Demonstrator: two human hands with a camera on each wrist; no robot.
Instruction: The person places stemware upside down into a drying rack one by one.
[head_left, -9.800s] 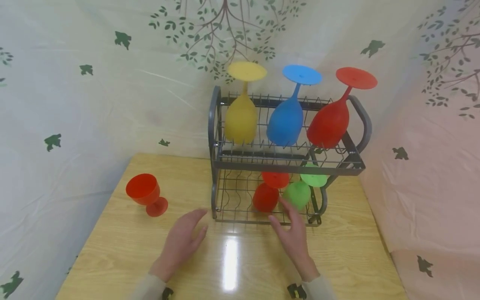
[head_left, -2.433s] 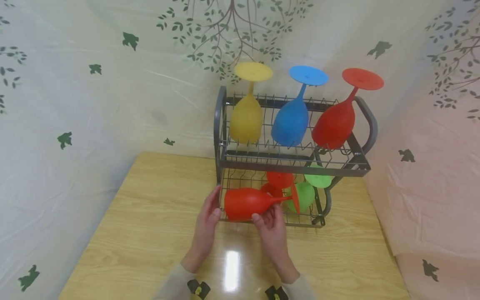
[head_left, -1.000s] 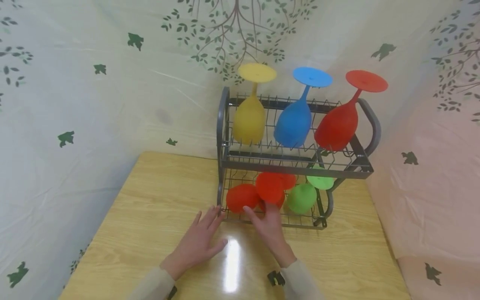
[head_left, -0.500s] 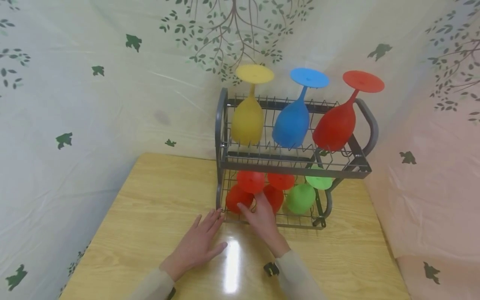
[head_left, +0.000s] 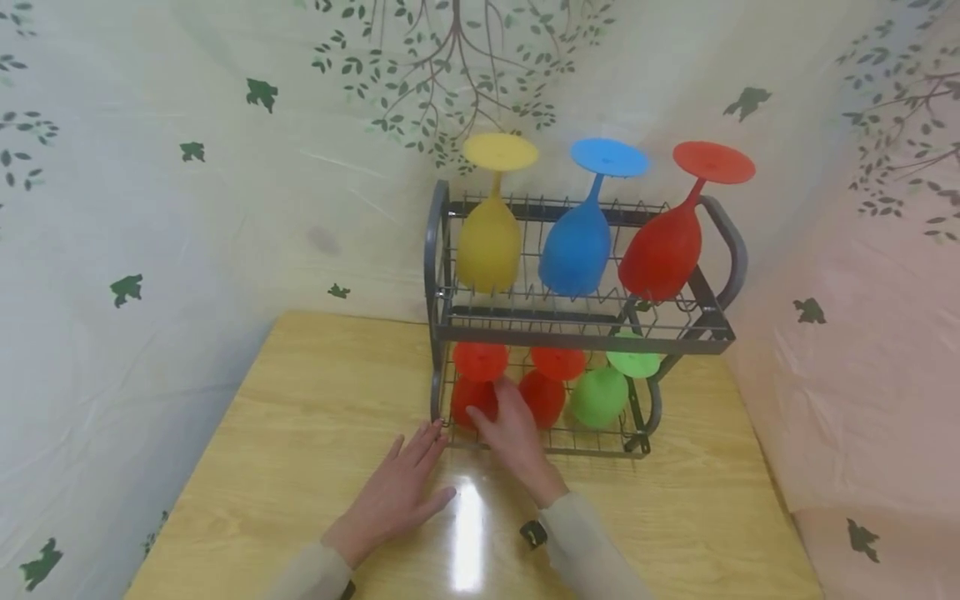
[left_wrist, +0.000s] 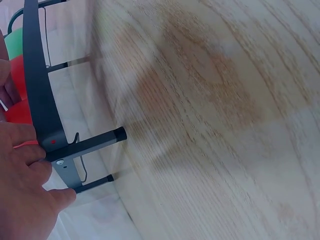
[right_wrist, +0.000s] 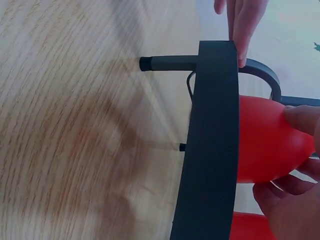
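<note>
A red plastic goblet (head_left: pixel 480 362) stands upside down at the left end of the rack's lower tier. My right hand (head_left: pixel 514 433) grips its bowl, thumb on one side and fingers on the other; the right wrist view shows the bowl (right_wrist: pixel 262 142) between them. My left hand (head_left: pixel 396 496) touches the lower front left corner of the dark two-tier dish rack (head_left: pixel 592 342) with its fingers extended. To the right on the same tier are a second upturned red goblet (head_left: pixel 543 402) and a green one (head_left: pixel 600 398).
On the upper tier, yellow (head_left: pixel 489 250), blue (head_left: pixel 576 248) and red (head_left: pixel 662 252) goblets stand upside down, the red one leaning most. The rack stands on a wooden table (head_left: pixel 300 408), before a patterned cloth backdrop (head_left: pixel 225 225).
The red goblet went from the table at left into both hands, was turned upside down and set onto the lower tier. Lately my right hand moved left with it; my left hand stayed at the corner.
</note>
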